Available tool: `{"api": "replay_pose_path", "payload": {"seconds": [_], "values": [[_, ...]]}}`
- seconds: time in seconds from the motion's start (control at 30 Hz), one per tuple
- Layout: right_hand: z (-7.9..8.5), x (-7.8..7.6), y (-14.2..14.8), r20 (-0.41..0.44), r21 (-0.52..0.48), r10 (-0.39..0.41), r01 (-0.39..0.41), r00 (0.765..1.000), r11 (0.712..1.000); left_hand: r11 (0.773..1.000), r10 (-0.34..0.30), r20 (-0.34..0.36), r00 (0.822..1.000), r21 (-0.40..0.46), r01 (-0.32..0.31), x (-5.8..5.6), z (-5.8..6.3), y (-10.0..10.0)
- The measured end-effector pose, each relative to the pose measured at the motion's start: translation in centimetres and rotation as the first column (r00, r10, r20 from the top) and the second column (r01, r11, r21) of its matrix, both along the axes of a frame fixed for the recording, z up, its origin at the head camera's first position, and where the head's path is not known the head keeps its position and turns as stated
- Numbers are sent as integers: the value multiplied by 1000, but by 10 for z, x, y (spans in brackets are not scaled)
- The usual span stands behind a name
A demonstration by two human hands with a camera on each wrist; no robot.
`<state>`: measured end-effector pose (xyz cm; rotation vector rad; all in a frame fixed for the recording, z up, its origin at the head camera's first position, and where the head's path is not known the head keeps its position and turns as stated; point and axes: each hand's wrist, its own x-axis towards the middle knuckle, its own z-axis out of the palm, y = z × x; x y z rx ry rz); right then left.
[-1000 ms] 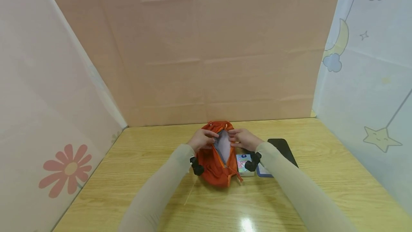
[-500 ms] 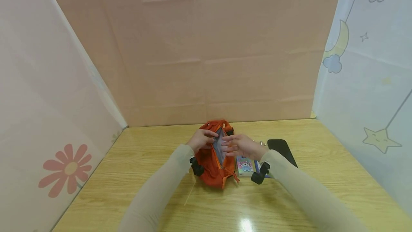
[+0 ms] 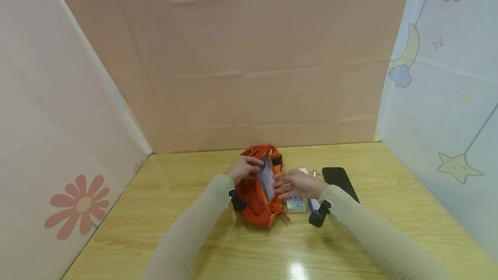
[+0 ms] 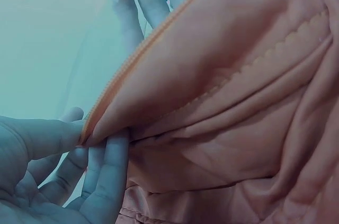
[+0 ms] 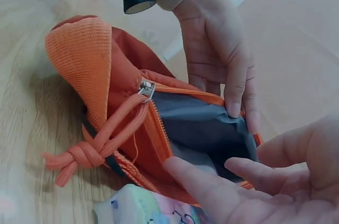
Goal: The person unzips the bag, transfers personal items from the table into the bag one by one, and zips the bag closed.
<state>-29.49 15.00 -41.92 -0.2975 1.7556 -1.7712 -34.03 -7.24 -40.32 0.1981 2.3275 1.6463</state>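
An orange-red fabric bag (image 3: 253, 204) lies on the table with its zipper open, and its grey lining (image 5: 196, 123) shows. My left hand (image 3: 242, 169) pinches the left edge of the opening between thumb and fingers; the left wrist view shows the zipper edge (image 4: 124, 73) lifted in that grip. On the opposite side my right hand (image 3: 297, 185) has its fingers extended and spread at the right edge of the opening, holding nothing. A knotted orange pull cord (image 5: 85, 154) hangs from the zipper slider (image 5: 147, 90).
Right of the bag is a small box (image 3: 296, 207) with a colourful cartoon print. Beside it lies a blue-and-white flat item (image 3: 314, 205), partly hidden by my right hand. A flat black object (image 3: 340, 180) and a small shiny piece (image 3: 314, 173) lie farther right.
My right hand has drawn back to the right from the opening and shifted slightly nearer, uncovering the bag's black buckle area and the shiny piece. The left hand keeps its grip.
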Motion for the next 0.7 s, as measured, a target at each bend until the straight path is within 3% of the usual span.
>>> {"api": "replay_pose_path", "payload": {"seconds": [0.17, 0.33, 0.6, 0.7], "values": [[2, 3, 11, -26, -38, 17, -18, 1000, 999, 1000, 6, 13, 1000, 3, -6, 0, 1, 1], [11, 7, 42, -103, -76, 24, -32, 994, 997, 1000, 4, 22, 1000, 10, -4, -2, 1, 2], [27, 9, 114, -149, -156, -87, 63, 985, 986, 1000, -13, 23, 1000, 26, 13, 0, 3, 0], [28, 9, 137, -135, -131, -128, 110, 983, 985, 999, -11, 22, 1000, 30, 11, 0, 2, 0]]}}
